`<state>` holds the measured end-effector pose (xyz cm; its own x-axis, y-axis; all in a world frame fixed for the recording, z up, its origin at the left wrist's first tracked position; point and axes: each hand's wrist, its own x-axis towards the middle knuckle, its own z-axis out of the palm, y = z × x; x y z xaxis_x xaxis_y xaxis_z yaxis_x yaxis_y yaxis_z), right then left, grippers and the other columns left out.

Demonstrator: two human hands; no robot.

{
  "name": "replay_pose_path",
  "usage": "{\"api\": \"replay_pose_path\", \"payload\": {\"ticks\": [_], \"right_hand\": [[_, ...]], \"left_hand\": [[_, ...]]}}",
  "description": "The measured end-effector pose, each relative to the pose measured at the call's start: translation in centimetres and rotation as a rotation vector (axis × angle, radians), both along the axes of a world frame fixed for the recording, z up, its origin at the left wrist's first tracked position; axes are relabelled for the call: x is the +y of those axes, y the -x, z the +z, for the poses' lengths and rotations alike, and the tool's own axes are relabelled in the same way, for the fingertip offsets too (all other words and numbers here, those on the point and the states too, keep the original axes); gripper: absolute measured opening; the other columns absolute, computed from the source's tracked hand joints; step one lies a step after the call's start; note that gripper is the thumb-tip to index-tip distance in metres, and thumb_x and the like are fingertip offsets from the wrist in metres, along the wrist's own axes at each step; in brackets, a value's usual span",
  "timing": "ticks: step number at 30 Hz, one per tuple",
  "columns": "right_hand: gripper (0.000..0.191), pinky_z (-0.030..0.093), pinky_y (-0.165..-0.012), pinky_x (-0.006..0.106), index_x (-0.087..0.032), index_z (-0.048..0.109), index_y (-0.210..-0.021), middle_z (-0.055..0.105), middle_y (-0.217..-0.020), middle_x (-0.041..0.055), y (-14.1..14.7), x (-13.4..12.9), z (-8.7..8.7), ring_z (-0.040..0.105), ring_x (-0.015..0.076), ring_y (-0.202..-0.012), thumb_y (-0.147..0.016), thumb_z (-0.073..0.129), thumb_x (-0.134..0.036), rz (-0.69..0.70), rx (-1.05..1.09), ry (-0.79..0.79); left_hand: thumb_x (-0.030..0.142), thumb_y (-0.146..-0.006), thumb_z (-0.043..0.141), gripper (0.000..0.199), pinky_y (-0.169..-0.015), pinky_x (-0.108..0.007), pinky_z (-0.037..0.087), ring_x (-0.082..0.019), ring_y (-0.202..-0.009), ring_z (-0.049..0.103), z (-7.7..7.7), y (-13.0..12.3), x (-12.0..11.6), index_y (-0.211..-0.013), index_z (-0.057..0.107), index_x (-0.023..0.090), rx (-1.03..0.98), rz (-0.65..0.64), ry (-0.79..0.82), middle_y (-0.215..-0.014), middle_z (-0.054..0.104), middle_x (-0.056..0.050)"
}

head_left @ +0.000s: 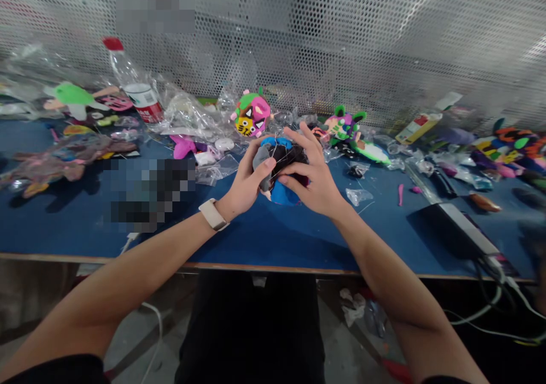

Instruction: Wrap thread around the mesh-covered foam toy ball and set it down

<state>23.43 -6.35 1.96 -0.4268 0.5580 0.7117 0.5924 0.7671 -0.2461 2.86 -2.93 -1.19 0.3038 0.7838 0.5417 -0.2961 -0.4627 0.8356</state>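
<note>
From my remote seat, I see both bare hands closed around a lump of modelling clay (279,165), held just above the blue table (273,242), near the middle of my view. The lump is dark on top, with a grey piece on its left side and blue patches at the top and bottom. Thin strands cross it, though at this resolution I can't be sure if they are thread or wire. It looks roundish, with no clear long axis.

The left hand (246,184), with a pale watch (213,214) on its wrist, grips the lump's left side, its thumb on the grey piece. The right hand (314,170) grips from the right and above, fingers spread over the dark top, and covers more of the lump. Neither hand has let go.

Just beyond the fingers, a pink and green clay figure (252,114) sits apart from them, beside crumpled plastic bags (187,114). A clear bottle with a red cap (128,74) lies further left.
</note>
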Motion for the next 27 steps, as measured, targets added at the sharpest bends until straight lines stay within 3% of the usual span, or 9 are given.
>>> {"api": "replay_pose_path", "payload": {"ticks": [8, 14, 17, 22, 27], "right_hand": [[0.023, 0.013, -0.140, 0.078, -0.030, 0.085, -0.097, 0.027, -0.187, -0.0122, 0.13, -0.19, -0.13, 0.008, 0.0465, -0.176, -0.100, 0.078, -0.051, -0.042, -0.065, 0.041], [0.024, 0.019, -0.141, 0.074, -0.029, 0.084, -0.091, 0.038, -0.182, -0.0058, 0.25, -0.11, -0.44, 0.019, 0.0428, -0.174, -0.101, 0.077, -0.050, -0.057, -0.091, 0.027], [0.025, 0.021, -0.140, 0.074, -0.029, 0.084, -0.093, 0.040, -0.181, -0.0047, 0.43, -0.26, -0.48, 0.019, 0.0427, -0.174, -0.101, 0.077, -0.052, -0.078, -0.099, 0.034], [0.024, 0.012, -0.141, 0.077, -0.030, 0.084, -0.096, 0.038, -0.182, -0.0062, 0.78, -0.56, -0.66, 0.011, 0.0435, -0.176, -0.103, 0.074, -0.051, -0.127, -0.114, -0.013], [0.026, 0.012, -0.142, 0.073, -0.029, 0.081, -0.086, 0.043, -0.177, -0.0040, 0.68, -0.19, -0.92, 0.027, 0.0417, -0.170, -0.101, 0.075, -0.048, -0.116, -0.146, -0.022]], "left_hand": [[0.067, -0.104, 0.066, 0.054, -0.107, -0.047, 0.063, -0.028, -0.123, 0.073, -0.34, -0.08, 0.07, -0.148, 0.060, 0.037, 0.026, -0.007, -0.016, -0.141, 0.071, -0.007], [0.060, -0.105, 0.067, 0.048, -0.119, -0.050, 0.056, -0.029, -0.135, 0.068, -0.37, -0.21, -0.10, -0.146, 0.061, 0.036, -0.001, -0.048, 0.030, -0.144, 0.070, -0.007], [0.062, -0.103, 0.070, 0.049, -0.114, -0.048, 0.059, -0.030, -0.134, 0.068, -0.35, -0.26, -0.20, -0.143, 0.063, 0.035, -0.018, -0.036, 0.051, -0.142, 0.071, -0.007], [0.067, -0.099, 0.072, 0.053, -0.098, -0.045, 0.066, -0.029, -0.117, 0.075, -0.18, -0.21, -0.36, -0.142, 0.065, 0.037, -0.018, -0.015, 0.079, -0.125, 0.075, -0.007], [0.068, -0.099, 0.072, 0.053, -0.103, -0.047, 0.065, -0.030, -0.124, 0.072, 0.06, -0.20, -0.63, -0.140, 0.065, 0.035, -0.003, -0.012, 0.070, -0.128, 0.074, -0.007]]}}
